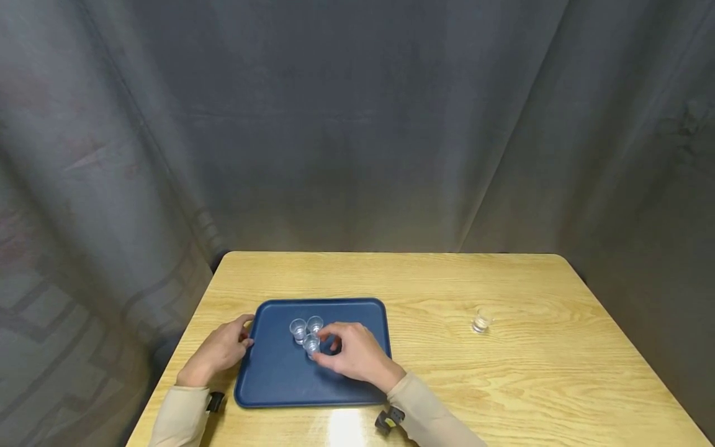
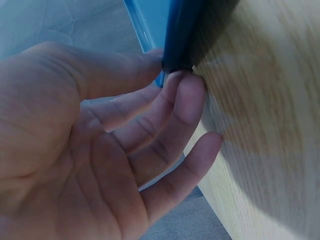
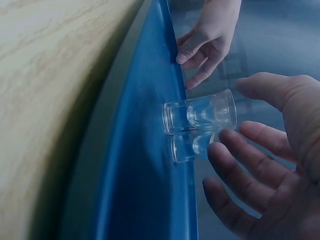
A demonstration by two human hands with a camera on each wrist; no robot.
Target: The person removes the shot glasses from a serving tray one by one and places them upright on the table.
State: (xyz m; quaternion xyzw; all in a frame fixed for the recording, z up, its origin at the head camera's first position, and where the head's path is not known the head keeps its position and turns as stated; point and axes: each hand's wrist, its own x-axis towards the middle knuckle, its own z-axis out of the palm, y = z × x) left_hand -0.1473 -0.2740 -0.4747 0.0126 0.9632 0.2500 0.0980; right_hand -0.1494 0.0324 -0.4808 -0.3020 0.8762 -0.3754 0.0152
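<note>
Fingers (image 3: 252, 157) of the right hand (image 1: 360, 354) curve loosely around the front shot glass (image 1: 311, 346), spread apart from the thumb. On my right wrist feed the thumb sits just off the rim, while the fingertips overlap the glass, so I cannot tell whether they touch it. The left hand (image 1: 220, 349) pinches the left edge of the tray (image 1: 279, 385) between thumb and bent fingertips, its little finger standing away from the others.

I see the front glass upright on the blue tray, left of the right hand. Close behind it stand two more clear ones, the left glass (image 1: 298, 330) and the far glass (image 1: 315, 323); I cannot make out whether all three touch.

Farther out, I have the wood-grain bench (image 1: 530, 379) under the tray, with a fourth glass (image 1: 481, 322) upright on it, well apart to the right. Grey curtain (image 1: 335, 136) hangs behind and at both sides.
</note>
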